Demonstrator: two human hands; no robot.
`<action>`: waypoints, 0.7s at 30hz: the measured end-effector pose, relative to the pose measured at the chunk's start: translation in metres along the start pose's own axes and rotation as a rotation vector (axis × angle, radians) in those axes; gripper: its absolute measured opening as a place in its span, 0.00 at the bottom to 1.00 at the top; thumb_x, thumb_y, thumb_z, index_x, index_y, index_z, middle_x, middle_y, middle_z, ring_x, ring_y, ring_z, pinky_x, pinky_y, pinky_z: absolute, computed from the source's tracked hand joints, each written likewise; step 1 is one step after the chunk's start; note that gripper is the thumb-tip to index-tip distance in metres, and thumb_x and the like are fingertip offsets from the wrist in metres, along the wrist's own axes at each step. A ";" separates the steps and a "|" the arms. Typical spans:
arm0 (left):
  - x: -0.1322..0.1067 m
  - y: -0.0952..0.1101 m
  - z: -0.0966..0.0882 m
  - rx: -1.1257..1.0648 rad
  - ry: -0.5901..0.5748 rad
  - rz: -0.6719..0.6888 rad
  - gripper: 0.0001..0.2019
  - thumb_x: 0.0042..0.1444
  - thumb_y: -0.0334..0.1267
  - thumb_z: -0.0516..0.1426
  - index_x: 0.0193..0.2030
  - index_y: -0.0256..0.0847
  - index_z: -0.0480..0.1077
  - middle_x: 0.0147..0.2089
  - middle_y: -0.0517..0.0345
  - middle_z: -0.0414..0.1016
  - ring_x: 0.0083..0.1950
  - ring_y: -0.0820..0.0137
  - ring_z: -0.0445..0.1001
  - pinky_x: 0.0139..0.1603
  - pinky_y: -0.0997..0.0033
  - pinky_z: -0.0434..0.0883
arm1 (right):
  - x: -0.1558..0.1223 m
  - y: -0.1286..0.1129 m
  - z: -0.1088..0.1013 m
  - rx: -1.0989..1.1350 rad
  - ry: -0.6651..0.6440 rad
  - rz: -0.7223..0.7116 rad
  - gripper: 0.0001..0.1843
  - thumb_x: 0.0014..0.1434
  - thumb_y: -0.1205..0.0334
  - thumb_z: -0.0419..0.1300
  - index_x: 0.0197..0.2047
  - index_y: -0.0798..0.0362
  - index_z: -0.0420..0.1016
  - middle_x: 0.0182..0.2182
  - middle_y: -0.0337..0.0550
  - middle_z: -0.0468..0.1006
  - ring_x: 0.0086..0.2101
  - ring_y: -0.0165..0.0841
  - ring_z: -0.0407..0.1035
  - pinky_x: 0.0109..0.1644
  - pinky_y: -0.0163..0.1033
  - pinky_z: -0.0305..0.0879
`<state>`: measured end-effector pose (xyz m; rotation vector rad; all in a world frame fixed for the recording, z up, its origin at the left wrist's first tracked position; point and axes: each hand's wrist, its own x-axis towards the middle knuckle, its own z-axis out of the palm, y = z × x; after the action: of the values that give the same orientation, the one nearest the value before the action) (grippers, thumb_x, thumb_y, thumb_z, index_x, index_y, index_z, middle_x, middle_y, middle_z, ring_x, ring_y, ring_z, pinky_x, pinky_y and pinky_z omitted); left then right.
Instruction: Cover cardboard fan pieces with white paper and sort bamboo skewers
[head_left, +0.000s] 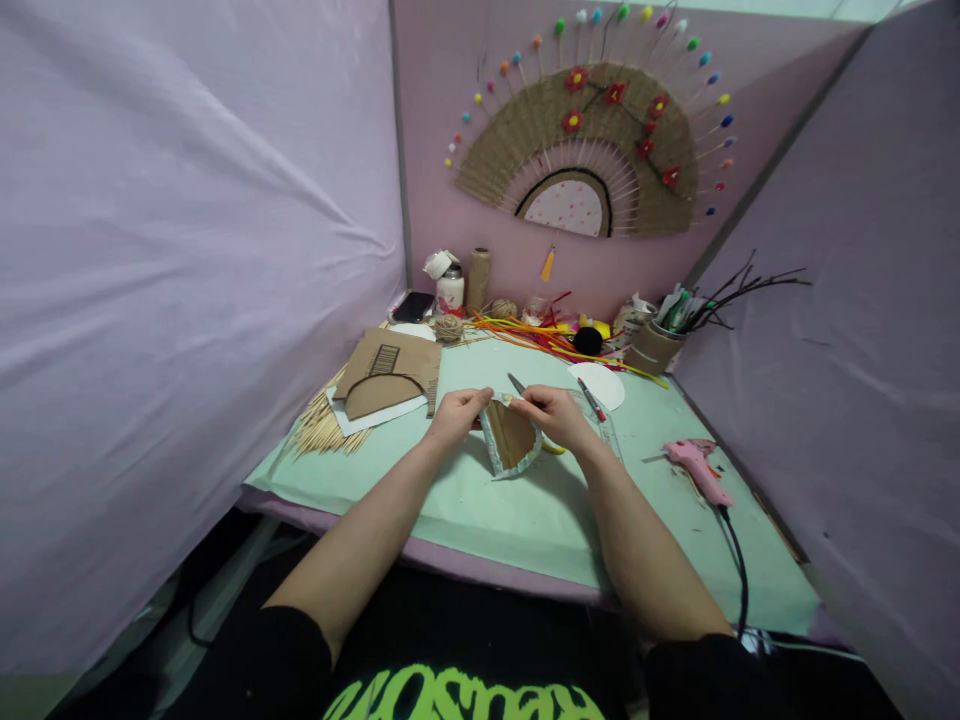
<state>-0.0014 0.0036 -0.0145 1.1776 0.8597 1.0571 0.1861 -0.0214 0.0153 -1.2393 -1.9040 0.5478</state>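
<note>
A half-round cardboard piece (514, 437) with a pale patterned edging hangs over the middle of the table, its bare brown side toward me. My left hand (463, 415) is closed on its upper left corner, thumb on top. At the upper right edge, the fingers of my right hand (551, 412) pinch the edging. Scissors (553, 447) with a yellow handle lie partly hidden behind the cardboard and my right hand; a grey blade tip (515, 383) shows just past that hand.
Left lie cardboard sheets (405, 350) and thin wooden sticks (322, 425). A pink glue gun (701, 470) with a black cord rests right. Beyond my right hand are a marker (591, 398) and a white paper half-circle (600, 384). Orange pipe cleaners (517, 330) and a branch-filled holder (654, 348) stand behind.
</note>
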 end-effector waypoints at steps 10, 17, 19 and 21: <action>-0.001 0.000 0.001 0.078 0.100 0.137 0.23 0.42 0.58 0.63 0.27 0.35 0.73 0.25 0.61 0.68 0.27 0.75 0.66 0.30 0.73 0.69 | 0.001 -0.004 0.001 0.108 -0.022 0.094 0.23 0.58 0.43 0.53 0.23 0.53 0.68 0.21 0.37 0.65 0.25 0.29 0.56 0.29 0.34 0.53; -0.003 0.004 0.003 -0.098 0.049 -0.044 0.24 0.39 0.54 0.66 0.33 0.34 0.77 0.29 0.55 0.75 0.30 0.72 0.70 0.30 0.74 0.66 | -0.001 0.001 0.010 0.035 -0.087 0.068 0.22 0.58 0.44 0.55 0.24 0.54 0.71 0.22 0.37 0.66 0.26 0.29 0.57 0.29 0.34 0.53; -0.003 0.005 0.005 -0.087 0.069 -0.043 0.23 0.33 0.50 0.70 0.32 0.33 0.78 0.31 0.53 0.77 0.32 0.71 0.71 0.32 0.74 0.66 | -0.001 0.001 0.011 0.029 -0.080 0.078 0.23 0.58 0.44 0.55 0.25 0.54 0.71 0.22 0.37 0.67 0.26 0.29 0.58 0.29 0.34 0.53; -0.002 0.005 0.006 -0.109 0.107 -0.030 0.22 0.31 0.47 0.71 0.32 0.33 0.78 0.31 0.53 0.78 0.33 0.69 0.73 0.34 0.72 0.67 | 0.000 0.000 0.010 0.056 -0.076 0.105 0.23 0.58 0.43 0.55 0.25 0.54 0.72 0.22 0.37 0.66 0.26 0.29 0.58 0.30 0.34 0.53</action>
<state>0.0023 0.0004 -0.0088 1.0215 0.8895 1.1360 0.1785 -0.0206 0.0091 -1.3037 -1.8810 0.7077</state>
